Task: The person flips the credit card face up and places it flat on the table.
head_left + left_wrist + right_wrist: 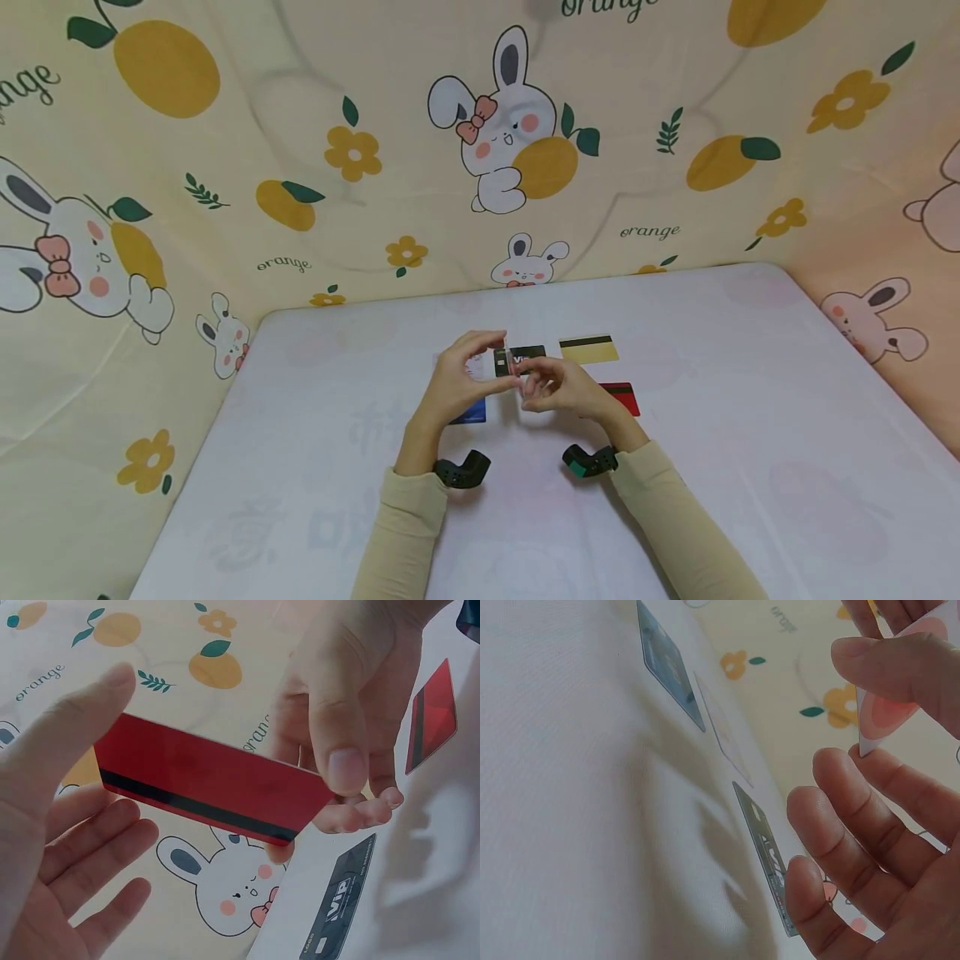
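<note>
A red magnetic-stripe card (210, 776) is held up off the table between both hands, its black stripe facing the left wrist camera. At one end, my left hand (456, 375) pinches a corner, thumb over the edge and other fingers spread behind. My right hand (558, 387) grips the opposite end between thumb and index finger, with its remaining fingers loosely bent. The right wrist view catches the card's pale side with pink circles (889, 716), partly covered by the thumb. Seen from the head, the card is nearly edge-on.
Below the hands lie a black VIP card (532, 352), a pale card (476, 365) and a blue card (471, 412). To the right are a gold striped card (588, 352) and another red card (622, 401). A patterned cloth (405, 108) hangs behind the white table (315, 467).
</note>
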A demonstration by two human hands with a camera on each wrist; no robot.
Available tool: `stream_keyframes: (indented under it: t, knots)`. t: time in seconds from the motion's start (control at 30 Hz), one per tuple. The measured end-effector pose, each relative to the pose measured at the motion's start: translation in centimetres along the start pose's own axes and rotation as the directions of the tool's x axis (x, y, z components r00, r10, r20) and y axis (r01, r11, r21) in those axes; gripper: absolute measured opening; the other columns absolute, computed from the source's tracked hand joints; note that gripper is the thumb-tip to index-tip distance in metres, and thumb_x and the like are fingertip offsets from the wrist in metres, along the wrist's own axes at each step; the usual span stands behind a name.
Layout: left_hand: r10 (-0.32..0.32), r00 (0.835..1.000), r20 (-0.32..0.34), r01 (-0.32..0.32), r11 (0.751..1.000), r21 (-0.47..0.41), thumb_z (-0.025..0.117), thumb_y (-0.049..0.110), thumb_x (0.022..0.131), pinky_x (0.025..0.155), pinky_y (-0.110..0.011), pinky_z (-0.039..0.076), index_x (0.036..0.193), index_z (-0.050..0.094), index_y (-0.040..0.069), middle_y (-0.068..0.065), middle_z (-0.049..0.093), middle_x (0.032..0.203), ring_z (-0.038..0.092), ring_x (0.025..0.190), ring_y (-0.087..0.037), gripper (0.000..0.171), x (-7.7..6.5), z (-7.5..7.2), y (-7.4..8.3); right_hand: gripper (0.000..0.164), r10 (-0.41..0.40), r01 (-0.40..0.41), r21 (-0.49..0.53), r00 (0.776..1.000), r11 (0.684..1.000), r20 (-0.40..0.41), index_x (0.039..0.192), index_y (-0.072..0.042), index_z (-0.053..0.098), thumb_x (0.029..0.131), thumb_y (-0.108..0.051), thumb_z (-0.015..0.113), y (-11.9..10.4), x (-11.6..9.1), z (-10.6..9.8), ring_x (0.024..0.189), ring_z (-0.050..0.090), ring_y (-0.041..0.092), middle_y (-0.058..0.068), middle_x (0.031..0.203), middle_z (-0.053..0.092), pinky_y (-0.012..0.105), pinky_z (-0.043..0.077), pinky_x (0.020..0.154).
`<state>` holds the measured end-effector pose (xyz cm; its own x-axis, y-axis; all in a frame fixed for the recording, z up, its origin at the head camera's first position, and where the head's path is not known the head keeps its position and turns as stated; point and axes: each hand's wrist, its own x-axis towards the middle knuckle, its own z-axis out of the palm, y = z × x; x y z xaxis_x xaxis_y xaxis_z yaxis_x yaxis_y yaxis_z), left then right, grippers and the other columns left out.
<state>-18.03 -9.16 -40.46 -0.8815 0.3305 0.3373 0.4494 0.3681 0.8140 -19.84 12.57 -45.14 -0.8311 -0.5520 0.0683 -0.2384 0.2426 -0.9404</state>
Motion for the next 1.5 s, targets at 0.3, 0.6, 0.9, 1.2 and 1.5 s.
stream_keyframes:
  t: [0.3, 0.6, 0.9, 1.2, 1.5]
  knots:
    - [0.011, 1.0, 0.013, -0.012, 1.0, 0.021, 0.085, 0.019, 0.072, 0.104, -0.043, 0.046, 0.128, 0.061, 0.011, -0.007, 0.065, 0.121, 0.06, 0.114, -0.02, 0.062, 0.0, -0.2, 0.0, 0.056, 0.008, -0.008, -0.041, 1.0, 0.999, -0.003, 0.127, 0.003, 0.056, 0.075, -0.005, 0.077, 0.2, -0.1, -0.4, 0.08, 0.055, 0.011, 0.022, 0.091, 0.063, 0.018, 0.05, 0.069]
    - [0.014, 1.0, 0.02, -0.015, 0.999, 0.032, 0.085, 0.02, 0.072, 0.102, -0.047, 0.046, 0.127, 0.062, 0.011, -0.009, 0.065, 0.118, 0.06, 0.112, -0.021, 0.06, -0.1, -0.4, -0.1, 0.054, 0.03, -0.033, -0.112, 0.999, 0.993, -0.027, 0.125, 0.0, 0.058, 0.075, -0.008, 0.079, -0.2, -0.3, -0.9, 0.082, 0.055, 0.015, 0.017, 0.089, 0.064, 0.02, 0.049, 0.07]
    - [0.011, 0.999, 0.035, -0.012, 1.0, 0.009, 0.085, 0.016, 0.071, 0.098, -0.045, 0.05, 0.127, 0.063, 0.011, -0.009, 0.066, 0.115, 0.063, 0.107, -0.023, 0.06, -0.1, -0.5, -0.4, 0.053, 0.045, -0.052, -0.149, 0.998, 0.988, -0.05, 0.123, 0.0, 0.059, 0.075, -0.009, 0.08, -0.1, -0.5, -1.5, 0.078, 0.055, 0.015, 0.017, 0.087, 0.063, 0.021, 0.05, 0.068]
    - [0.02, 0.999, 0.03, -0.02, 1.0, -0.011, 0.085, 0.015, 0.071, 0.097, -0.042, 0.052, 0.125, 0.064, 0.009, -0.012, 0.066, 0.11, 0.064, 0.104, -0.024, 0.059, -0.1, -0.4, -0.6, 0.053, 0.069, -0.079, -0.147, 0.995, 0.986, -0.072, 0.123, -0.001, 0.059, 0.075, -0.009, 0.08, 0.0, -0.6, -2.1, 0.078, 0.055, 0.016, 0.018, 0.088, 0.064, 0.02, 0.049, 0.068]
    - [-0.032, 0.998, 0.05, 0.031, 0.999, 0.016, 0.086, 0.017, 0.07, 0.099, -0.04, 0.051, 0.125, 0.064, 0.01, -0.011, 0.066, 0.109, 0.063, 0.103, -0.023, 0.059, -0.1, -0.6, -0.8, 0.052, 0.065, -0.077, -0.146, 0.994, 0.986, -0.084, 0.122, 0.0, 0.06, 0.075, -0.008, 0.08, 0.0, -0.8, -2.5, 0.077, 0.054, 0.016, 0.019, 0.087, 0.064, 0.02, 0.049, 0.068]
